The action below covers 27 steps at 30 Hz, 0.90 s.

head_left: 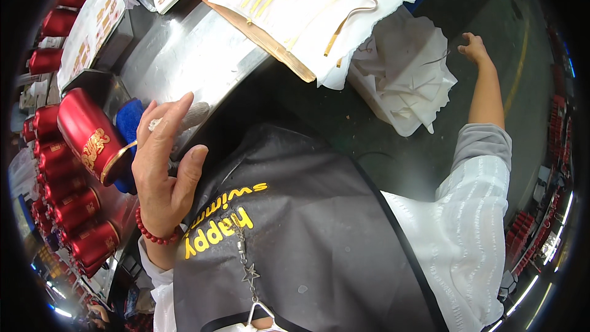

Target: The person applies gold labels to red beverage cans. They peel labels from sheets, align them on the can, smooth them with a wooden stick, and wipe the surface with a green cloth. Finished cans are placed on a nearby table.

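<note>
My left hand (161, 169), with a red bead bracelet at the wrist, is raised with fingers and thumb apart. Beside its fingers a shiny red cylindrical canister (86, 129) lies tilted against a blue cloth or pad (129, 120). A narrow gold band (117, 157) rings the canister's end, and its loose tip sticks out by my fingers. Partly behind them is a grey rounded piece (193, 115). My right hand (473, 48) reaches far out to the right, past a bin of crumpled white paper (405, 67). Its fingers look bent but apart, with nothing clear in them.
White sheets with gold strips (307, 6) lie on a brown board (276, 55) at the metal bench's (203, 49) edge. One loose strip curls over the sheets. Printed sheets (92, 31) sit at far left. Several red canisters (80, 206) stand in rows along the left.
</note>
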Each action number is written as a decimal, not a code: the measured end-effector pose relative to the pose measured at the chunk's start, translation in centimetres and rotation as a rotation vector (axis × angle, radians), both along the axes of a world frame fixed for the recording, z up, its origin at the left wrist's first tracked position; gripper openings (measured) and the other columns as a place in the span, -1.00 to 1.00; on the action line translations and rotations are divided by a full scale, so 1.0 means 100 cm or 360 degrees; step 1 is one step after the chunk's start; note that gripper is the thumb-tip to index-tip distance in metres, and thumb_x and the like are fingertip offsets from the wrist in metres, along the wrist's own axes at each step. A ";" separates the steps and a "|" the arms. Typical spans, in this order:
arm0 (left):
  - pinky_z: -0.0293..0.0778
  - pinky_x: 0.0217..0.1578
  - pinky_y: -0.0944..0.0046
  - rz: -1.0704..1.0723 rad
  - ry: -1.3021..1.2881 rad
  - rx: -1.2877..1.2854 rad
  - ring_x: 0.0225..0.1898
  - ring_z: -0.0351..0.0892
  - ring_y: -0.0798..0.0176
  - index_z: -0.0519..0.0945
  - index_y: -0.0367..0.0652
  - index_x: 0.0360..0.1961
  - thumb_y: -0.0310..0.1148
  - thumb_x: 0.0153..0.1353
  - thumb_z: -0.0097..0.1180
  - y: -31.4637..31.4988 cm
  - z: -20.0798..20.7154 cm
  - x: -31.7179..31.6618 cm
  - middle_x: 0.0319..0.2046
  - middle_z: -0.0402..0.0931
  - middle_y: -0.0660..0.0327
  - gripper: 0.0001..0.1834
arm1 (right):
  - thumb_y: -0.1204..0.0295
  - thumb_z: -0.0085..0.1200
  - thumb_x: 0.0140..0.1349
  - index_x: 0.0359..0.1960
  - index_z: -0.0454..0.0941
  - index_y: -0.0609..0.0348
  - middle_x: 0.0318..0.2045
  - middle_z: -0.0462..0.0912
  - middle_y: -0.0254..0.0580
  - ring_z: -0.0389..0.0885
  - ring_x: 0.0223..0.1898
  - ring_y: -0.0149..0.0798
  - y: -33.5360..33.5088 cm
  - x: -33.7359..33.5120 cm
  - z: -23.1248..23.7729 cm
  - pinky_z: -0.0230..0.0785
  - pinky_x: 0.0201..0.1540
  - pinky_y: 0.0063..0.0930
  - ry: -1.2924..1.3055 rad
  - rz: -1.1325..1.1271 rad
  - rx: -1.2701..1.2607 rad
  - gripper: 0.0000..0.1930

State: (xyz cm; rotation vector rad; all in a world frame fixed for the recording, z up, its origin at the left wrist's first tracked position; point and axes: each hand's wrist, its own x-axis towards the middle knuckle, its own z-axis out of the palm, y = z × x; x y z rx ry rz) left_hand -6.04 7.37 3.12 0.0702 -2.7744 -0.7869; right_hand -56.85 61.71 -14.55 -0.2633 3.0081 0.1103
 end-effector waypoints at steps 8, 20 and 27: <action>0.20 0.34 -0.10 0.0004 0.0016 0.0003 0.12 0.55 -0.06 0.55 -0.33 0.18 -0.45 0.19 0.23 -0.002 -0.001 0.002 -0.02 0.64 -0.02 -0.50 | 0.20 0.12 0.27 -0.03 0.70 -0.02 -0.10 0.71 -0.03 0.67 0.02 -0.04 -0.007 -0.013 0.015 0.46 0.12 -0.26 0.0026 -0.0099 -0.0240 -0.69; 0.35 0.20 -0.16 0.0694 0.1036 -0.0257 -0.18 0.61 0.12 0.61 -0.17 -0.09 -0.60 0.26 0.16 -0.043 -0.009 0.092 -0.30 0.65 0.20 -0.79 | 0.57 -0.11 0.47 0.11 0.56 0.34 0.13 0.58 -0.10 0.51 0.07 -0.34 -0.259 0.220 0.155 0.39 -0.02 -0.58 0.0299 0.0931 -0.2097 -0.72; 0.26 0.26 -0.11 0.1038 0.0936 -0.0325 0.01 0.52 0.05 0.60 -0.18 0.03 -0.48 0.25 0.22 -0.063 -0.047 0.129 -0.08 0.67 0.17 -0.69 | 0.52 0.18 0.24 -0.02 0.60 0.34 0.03 0.58 0.02 0.53 0.08 -0.01 -0.454 0.358 0.168 0.37 0.09 -0.25 -0.0629 0.1923 -0.1835 -0.72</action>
